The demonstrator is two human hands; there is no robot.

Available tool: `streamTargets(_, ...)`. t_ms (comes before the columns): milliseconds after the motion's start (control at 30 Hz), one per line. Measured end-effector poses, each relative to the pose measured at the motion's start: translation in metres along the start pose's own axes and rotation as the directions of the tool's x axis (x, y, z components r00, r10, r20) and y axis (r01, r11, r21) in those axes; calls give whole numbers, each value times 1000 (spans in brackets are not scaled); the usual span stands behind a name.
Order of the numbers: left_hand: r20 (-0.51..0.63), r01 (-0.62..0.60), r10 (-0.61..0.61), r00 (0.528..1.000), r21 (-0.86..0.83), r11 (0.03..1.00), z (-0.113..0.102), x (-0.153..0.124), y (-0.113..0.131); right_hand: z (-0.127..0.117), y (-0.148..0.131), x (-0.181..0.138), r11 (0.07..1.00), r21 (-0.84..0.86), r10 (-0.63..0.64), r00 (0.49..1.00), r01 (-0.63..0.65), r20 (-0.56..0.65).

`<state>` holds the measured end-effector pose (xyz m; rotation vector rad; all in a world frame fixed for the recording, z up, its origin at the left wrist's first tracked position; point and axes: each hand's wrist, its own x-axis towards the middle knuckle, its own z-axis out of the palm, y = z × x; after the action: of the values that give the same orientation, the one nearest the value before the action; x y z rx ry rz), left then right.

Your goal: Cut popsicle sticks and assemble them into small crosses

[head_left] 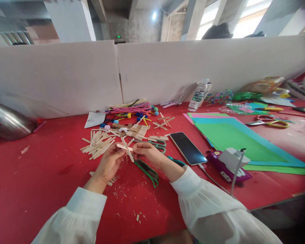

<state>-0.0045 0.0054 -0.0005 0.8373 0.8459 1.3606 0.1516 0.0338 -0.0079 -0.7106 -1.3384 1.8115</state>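
Between my two hands, above the red table (63, 189), is a star of crossed wooden craft sticks (127, 148). My left hand (111, 162) is closed on the star's left side, thumb and fingers pinching a stick. From the other side my right hand (148, 153) pinches it with the fingertips. Loose craft sticks (98, 144) lie in a heap beyond my left hand. A similar star of sticks (164, 122) rests farther back. Just below my right hand lies a green utility knife (147, 172), and green-handled scissors (159, 145) sit partly hidden behind that hand.
A phone (188, 147) on a cable and a purple power strip (227, 167) are at right, beside coloured paper (239, 139). Pipe cleaners (129, 108), a water bottle (199, 95) and scissors (268, 122) lie farther back. A metal kettle (8, 120) stands left; a white partition (53, 78) borders the table.
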Motion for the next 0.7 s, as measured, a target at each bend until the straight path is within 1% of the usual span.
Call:
streamTargets(100, 22, 66, -66, 998, 2, 998, -1, -1, 2, -1, 1, 0, 1000, -1, -14, 1000, 14, -5)
streamTargets(200, 50, 121, -122, 991, 19, 992, -2, -3, 3, -4, 3, 1, 999, 33, -18, 1000, 18, -7)
streamTargets(300, 63, 135, -135, 989, 9, 991, -2, -4, 3, -7, 4, 3, 997, 81, -2, 1000, 3, -5)
streamTargets(400, 30, 154, -152, 988, -47, 987, -1, -3, 1, -7, 5, 3, 994, 105, 7, 1000, -5, -18)
streamTargets(500, 10, 153, -153, 988, -71, 986, -1, -2, -1, -6, 4, 3, 997, 82, 2, 1000, 0, -23)
streamTargets(700, 51, 168, -166, 985, -34, 985, 1, -3, 1, -5, 2, 2, 1000, 12, -22, 999, 22, -49)
